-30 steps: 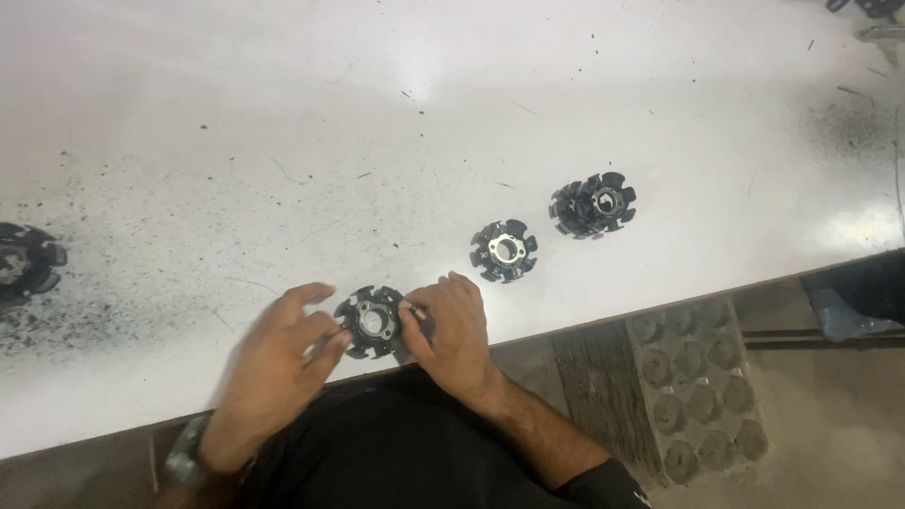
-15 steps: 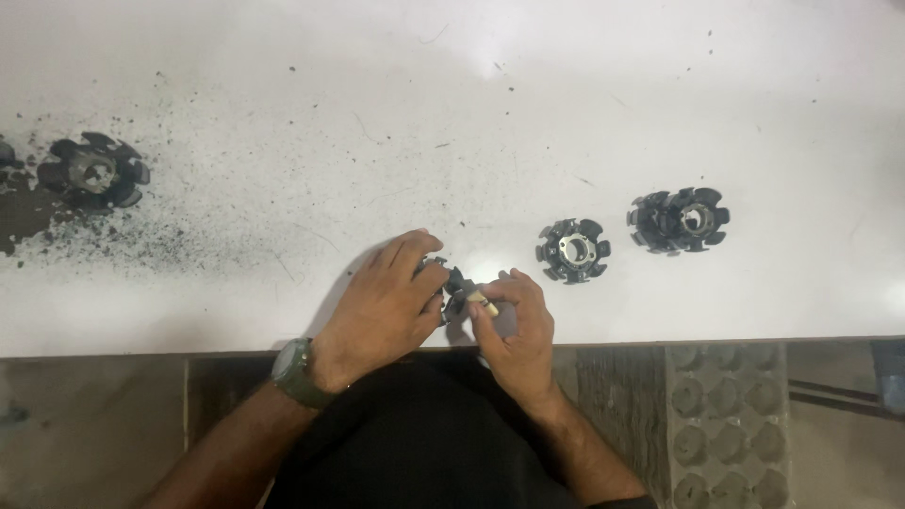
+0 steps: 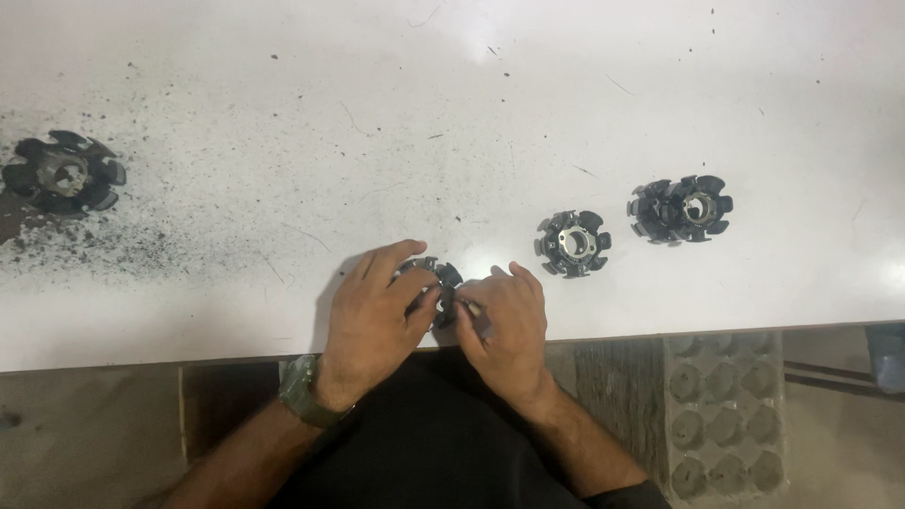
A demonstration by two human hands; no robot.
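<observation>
A small black star-shaped metal core (image 3: 441, 281) with radial teeth lies near the front edge of the white table (image 3: 452, 104). My left hand (image 3: 372, 316) covers its left side, fingers curled over it. My right hand (image 3: 504, 320) grips its right side, and a thin pale object shows between my right fingers. Most of the core is hidden under both hands. A watch (image 3: 304, 388) is on my left wrist.
Two similar toothed cores lie to the right: one (image 3: 573, 243) close by, another (image 3: 681, 207) farther right. A dirtier one (image 3: 62, 174) sits at the far left amid black grit. A grey moulded tray with round pockets (image 3: 726, 410) lies below the table edge at the right.
The view has shifted, so the table and cores sit differently in frame. Both hands stay closed around the same core near the table's front edge, fingers slightly rearranged.
</observation>
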